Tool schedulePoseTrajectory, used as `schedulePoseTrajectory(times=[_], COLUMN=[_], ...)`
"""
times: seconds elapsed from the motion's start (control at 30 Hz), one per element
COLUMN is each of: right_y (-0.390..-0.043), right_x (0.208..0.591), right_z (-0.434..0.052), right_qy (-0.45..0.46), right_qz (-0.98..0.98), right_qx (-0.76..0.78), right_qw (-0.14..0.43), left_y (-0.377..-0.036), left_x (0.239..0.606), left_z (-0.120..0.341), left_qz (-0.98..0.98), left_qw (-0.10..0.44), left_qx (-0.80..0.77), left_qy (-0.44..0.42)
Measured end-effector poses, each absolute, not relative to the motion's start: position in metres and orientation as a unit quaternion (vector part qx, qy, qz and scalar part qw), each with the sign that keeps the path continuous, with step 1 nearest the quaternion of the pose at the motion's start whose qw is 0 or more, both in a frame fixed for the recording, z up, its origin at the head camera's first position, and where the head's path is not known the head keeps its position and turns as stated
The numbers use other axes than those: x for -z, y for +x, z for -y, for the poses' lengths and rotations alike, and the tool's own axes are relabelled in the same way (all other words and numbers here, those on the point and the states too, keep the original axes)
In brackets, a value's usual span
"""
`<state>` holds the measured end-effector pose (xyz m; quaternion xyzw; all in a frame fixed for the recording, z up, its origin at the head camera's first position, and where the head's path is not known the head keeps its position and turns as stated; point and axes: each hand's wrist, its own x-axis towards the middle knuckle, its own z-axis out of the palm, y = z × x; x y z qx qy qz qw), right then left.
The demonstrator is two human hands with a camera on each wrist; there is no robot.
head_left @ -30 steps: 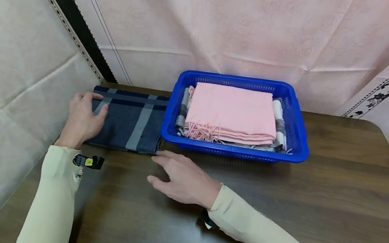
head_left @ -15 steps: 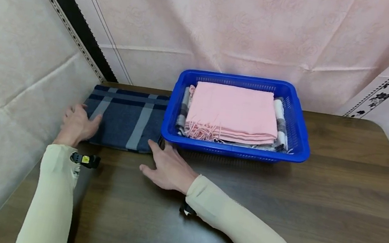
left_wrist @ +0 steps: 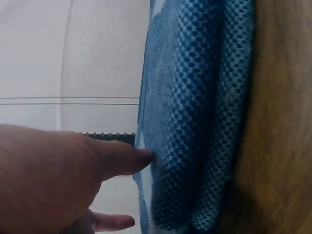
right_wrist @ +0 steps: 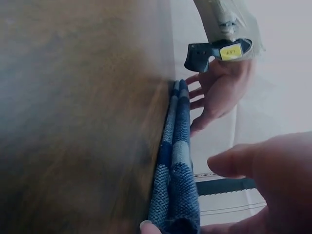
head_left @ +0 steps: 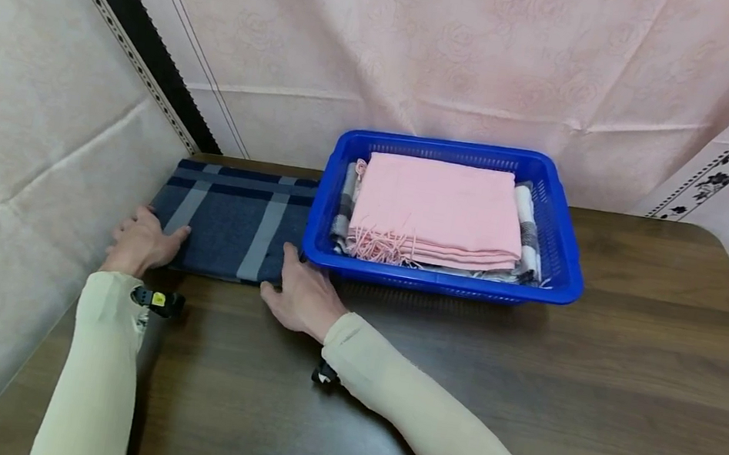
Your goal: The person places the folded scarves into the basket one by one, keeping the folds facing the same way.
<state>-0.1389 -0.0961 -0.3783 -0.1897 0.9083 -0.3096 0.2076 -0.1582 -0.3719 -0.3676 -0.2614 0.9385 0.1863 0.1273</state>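
Note:
A folded dark blue plaid scarf [head_left: 224,227] with pale blue stripes lies flat on the table, left of the basket. At its left edge is my left hand [head_left: 140,243], fingers spread along the side. The left thumb [left_wrist: 124,157] reaches the scarf's upper face in the left wrist view. My right hand [head_left: 307,296] is at the near right corner, between scarf and basket. In the right wrist view, its thumb [right_wrist: 234,161] stands off above the folded layers, while one fingertip [right_wrist: 148,227] shows at the lower layer on the table side.
A blue plastic basket [head_left: 441,280] stands close against the scarf's right side. Inside, a folded pink fringed scarf [head_left: 438,203] lies over grey and white checked cloth [head_left: 526,231]. Pale fabric walls [head_left: 336,29] enclose the wooden table [head_left: 633,358] at the back and sides.
My left hand has come down and nearer along the scarf's left edge. My right hand has moved left and forward to the near right corner. Scarf and basket lie where they were.

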Motion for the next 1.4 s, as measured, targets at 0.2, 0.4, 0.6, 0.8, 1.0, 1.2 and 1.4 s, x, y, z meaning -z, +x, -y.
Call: schedulePoseTrajectory(times=[0.2, 0.4, 0.6, 0.8, 1.0, 1.2, 1.4], right_y=[-0.151, -0.158, -0.160, -0.163, -0.164, -0.164, -0.164], right_x=[0.382, 0.386, 0.388, 0.388, 0.387, 0.388, 0.389], right_z=[0.104, 0.108, 0.113, 0.114, 0.111, 0.110, 0.113], right_qy=[-0.154, -0.149, -0.135, -0.148, -0.134, -0.124, -0.124], right_qz=[-0.902, -0.913, -0.929, -0.934, -0.909, -0.891, -0.871], right_qx=[0.345, 0.334, 0.307, 0.287, 0.341, 0.375, 0.424], right_qw=[0.206, 0.182, 0.157, 0.154, 0.198, 0.223, 0.214], left_y=[-0.158, -0.157, -0.156, -0.155, -0.152, -0.151, -0.150], left_x=[0.372, 0.373, 0.376, 0.377, 0.373, 0.369, 0.366], left_z=[0.378, 0.383, 0.387, 0.394, 0.400, 0.404, 0.404], left_qz=[-0.936, -0.934, -0.936, -0.940, -0.928, -0.930, -0.937], left_qw=[0.115, 0.108, 0.107, 0.091, 0.104, 0.113, 0.095], left_qx=[-0.191, -0.191, -0.191, -0.223, -0.262, -0.253, -0.251], left_qy=[-0.273, -0.281, -0.276, -0.240, -0.242, -0.241, -0.224])
